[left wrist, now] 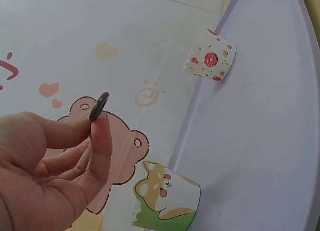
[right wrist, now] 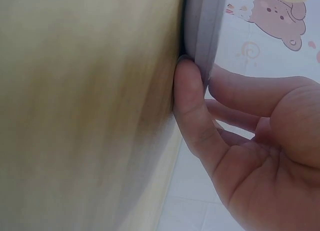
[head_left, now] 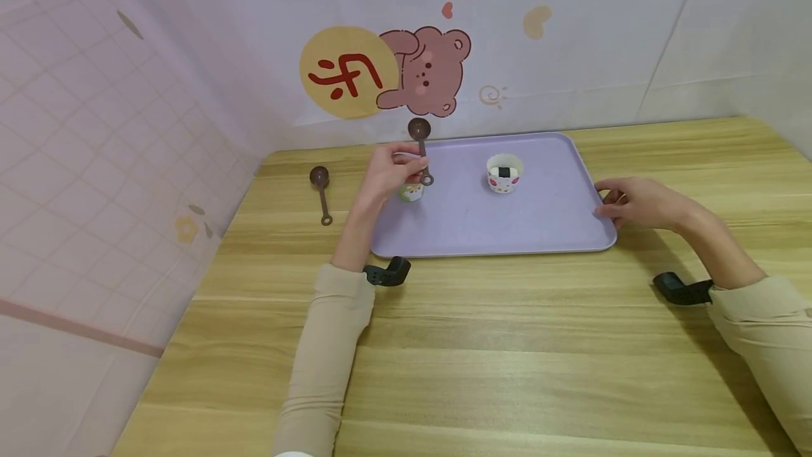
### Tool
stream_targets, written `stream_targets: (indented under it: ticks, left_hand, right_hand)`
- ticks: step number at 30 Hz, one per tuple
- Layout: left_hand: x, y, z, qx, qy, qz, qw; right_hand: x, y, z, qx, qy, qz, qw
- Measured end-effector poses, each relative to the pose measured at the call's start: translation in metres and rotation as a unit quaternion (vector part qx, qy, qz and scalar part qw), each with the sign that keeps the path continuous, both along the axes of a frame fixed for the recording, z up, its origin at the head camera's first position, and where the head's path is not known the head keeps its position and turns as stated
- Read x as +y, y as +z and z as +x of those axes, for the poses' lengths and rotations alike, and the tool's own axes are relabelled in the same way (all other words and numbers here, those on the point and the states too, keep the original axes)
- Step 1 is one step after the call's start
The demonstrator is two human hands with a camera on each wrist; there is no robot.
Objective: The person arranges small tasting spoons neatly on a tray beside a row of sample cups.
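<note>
My left hand (head_left: 388, 173) pinches the handle of a brown measuring spoon (head_left: 419, 129) between thumb and fingers, bowl end up, over the tray's left part. In the left wrist view, the dark ring end of the handle shows at the fingertips. Just below that hand is a paper cup with a dog print (left wrist: 170, 201), partly covered in the head view. A donut-print paper cup (head_left: 503, 183) stands on the lilac tray (head_left: 482, 224), holding a white piece with a black band (head_left: 504, 172). At the tray's right edge, my right hand (head_left: 643, 202) grips the rim between thumb and fingers.
A second brown measuring spoon (head_left: 320, 178) lies on the wooden table (head_left: 482, 344), left of the tray. Behind the tray rises a white wall covering printed with a pink bear (head_left: 428, 76). Another wall covering (head_left: 82, 125) borders the table's left side.
</note>
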State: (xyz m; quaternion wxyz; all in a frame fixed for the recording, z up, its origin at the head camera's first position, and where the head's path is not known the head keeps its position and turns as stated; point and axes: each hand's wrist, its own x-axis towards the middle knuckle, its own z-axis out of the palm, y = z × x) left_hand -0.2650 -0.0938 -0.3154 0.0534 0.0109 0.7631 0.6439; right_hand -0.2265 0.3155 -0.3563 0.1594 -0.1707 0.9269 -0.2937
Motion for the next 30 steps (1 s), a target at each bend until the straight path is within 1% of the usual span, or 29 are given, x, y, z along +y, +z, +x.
stream_targets:
  ticks: [9, 17, 22, 30]
  left_hand:
    - [0.005, -0.001, 0.0, -0.006, -0.004, -0.004, 1.0]
    - [0.011, -0.001, -0.001, -0.015, -0.007, 0.01, 0.9998]
    - [0.015, -0.002, -0.002, -0.01, -0.009, 0.018, 0.9997]
    - [0.021, -0.005, -0.002, 0.002, -0.018, 0.013, 0.9997]
  right_hand:
    - [0.001, 0.0, -0.001, -0.007, 0.002, 0.001, 1.0]
    - [0.001, 0.0, -0.001, -0.006, 0.002, 0.007, 1.0]
    - [0.0, 0.001, 0.0, -0.004, 0.003, 0.009, 0.9999]
    - [0.001, 0.001, 0.0, -0.001, 0.002, 0.007, 1.0]
